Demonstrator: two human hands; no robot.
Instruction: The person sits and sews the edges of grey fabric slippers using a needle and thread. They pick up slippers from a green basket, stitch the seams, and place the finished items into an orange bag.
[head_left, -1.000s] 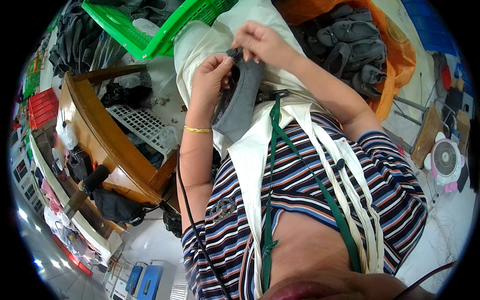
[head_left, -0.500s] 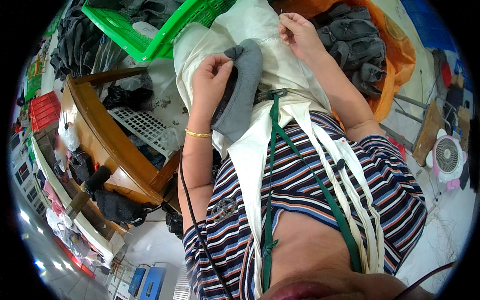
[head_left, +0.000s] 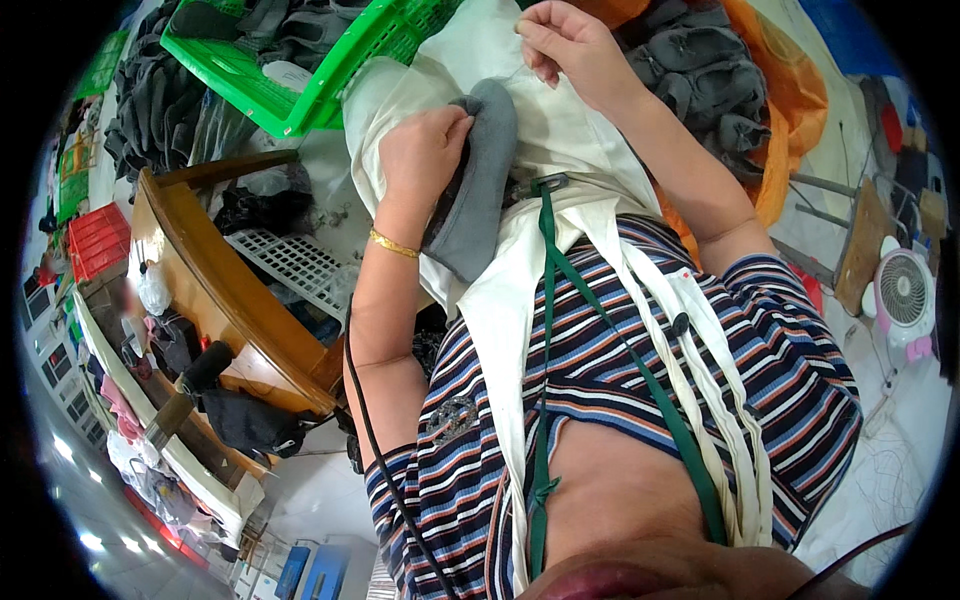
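My left hand (head_left: 425, 160) grips a grey fabric piece (head_left: 478, 190), pressing it against the white cloth (head_left: 560, 140) spread over my lap. A gold bangle circles that wrist. My right hand (head_left: 565, 45) is higher up, fingers pinched on the white cloth near its top edge, apart from the grey piece. A green strap (head_left: 560, 280) runs down over the cloth and my striped shirt.
A green plastic crate (head_left: 300, 70) with dark fabric lies at the upper left. An orange bag (head_left: 790, 90) holds several grey pieces at the upper right. A wooden bench (head_left: 210, 290) stands left; a small white fan (head_left: 905, 295) sits at the right.
My right hand let go of the grey piece and moved up to the white cloth's top edge. My left hand kept hold of the grey piece.
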